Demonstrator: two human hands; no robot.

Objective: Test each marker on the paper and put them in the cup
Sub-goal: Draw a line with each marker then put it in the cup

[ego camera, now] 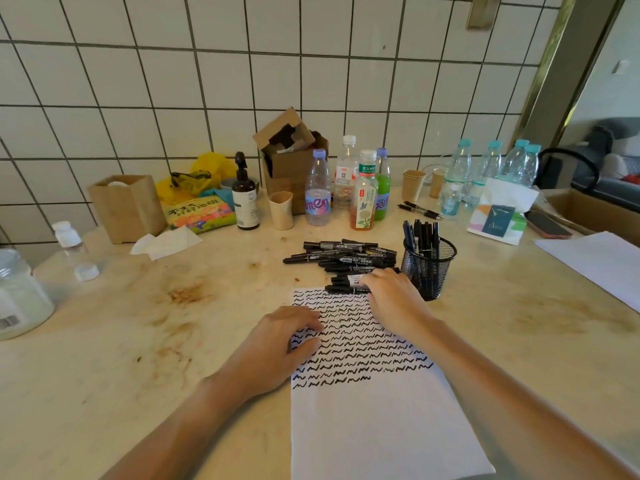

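Note:
A white sheet of paper (377,427) lies in front of me, its upper half covered in rows of black squiggles. Just beyond its top edge is a pile of black markers (343,258). To the right of the pile stands a black mesh cup (429,268) with several markers upright in it. My right hand (394,299) reaches to the near end of the pile, fingers curled over a marker (346,289) that lies at the paper's top edge. My left hand (280,344) rests flat on the paper's left edge, fingers spread.
Several drink bottles (363,192), paper cups (281,209), an open cardboard box (291,157) and a pump bottle (245,199) line the tiled wall. A wooden box (126,206) and tissue sit at the left, a jar (20,292) at far left, more paper (599,261) at right.

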